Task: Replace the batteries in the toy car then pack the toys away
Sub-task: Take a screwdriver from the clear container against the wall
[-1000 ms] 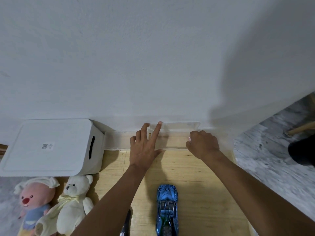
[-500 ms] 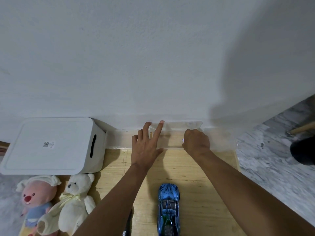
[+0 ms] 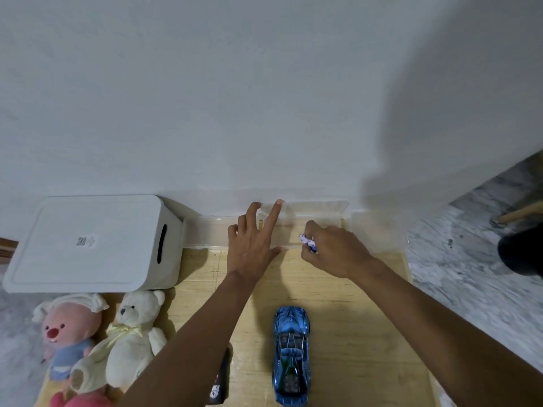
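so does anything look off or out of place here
Nothing stands out. The blue toy car sits upright on the wooden board, the left hand touches the raised lid of the clear case by the wall, and the right hand pinches a small purple-and-white item.

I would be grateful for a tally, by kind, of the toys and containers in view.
Soft toys: 2 (pink-faced plush, white bear)
Toy cars: 1 (blue car)
Containers: 2 (white box, clear tray)
Total: 5, leaving out a cut-off pink thing at the bottom edge.

The toy car is shiny blue, the box white. My right hand's small thing is white with purple.
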A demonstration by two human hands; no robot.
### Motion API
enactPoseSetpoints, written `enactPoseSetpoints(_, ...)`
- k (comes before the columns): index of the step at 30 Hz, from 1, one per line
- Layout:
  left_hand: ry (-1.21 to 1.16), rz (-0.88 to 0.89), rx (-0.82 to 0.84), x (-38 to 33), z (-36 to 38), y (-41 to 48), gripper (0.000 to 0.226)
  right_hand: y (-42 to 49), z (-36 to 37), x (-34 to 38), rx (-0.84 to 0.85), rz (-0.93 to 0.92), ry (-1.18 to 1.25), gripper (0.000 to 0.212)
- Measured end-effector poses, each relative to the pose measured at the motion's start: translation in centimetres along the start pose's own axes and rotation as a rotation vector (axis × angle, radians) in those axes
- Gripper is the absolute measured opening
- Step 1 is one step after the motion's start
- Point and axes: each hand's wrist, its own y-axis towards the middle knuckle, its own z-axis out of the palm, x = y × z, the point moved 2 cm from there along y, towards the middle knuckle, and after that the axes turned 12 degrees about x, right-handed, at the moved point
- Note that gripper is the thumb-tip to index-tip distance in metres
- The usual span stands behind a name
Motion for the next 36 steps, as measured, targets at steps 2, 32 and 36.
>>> enactPoseSetpoints(2, -0.012, -0.006, -0.001, -0.1, 0.0, 0.0, 0.126, -0.9, 1.4, 0.0, 0.134, -0.049, -0.076, 0.027)
enactPoseSetpoints(32, 0.018, -0.021, 0.023, -0.2, 0.2, -0.1, 0.121, -0.6, 8.4, -1.2, -0.143, -0.06, -0.188, 0.04)
enactPoseSetpoints(36, 0.025, -0.018, 0.015, -0.2, 0.2, -0.2, 0.122, -0.5, 8.8, -1.6, -0.147, -0.032, -0.115, 0.048)
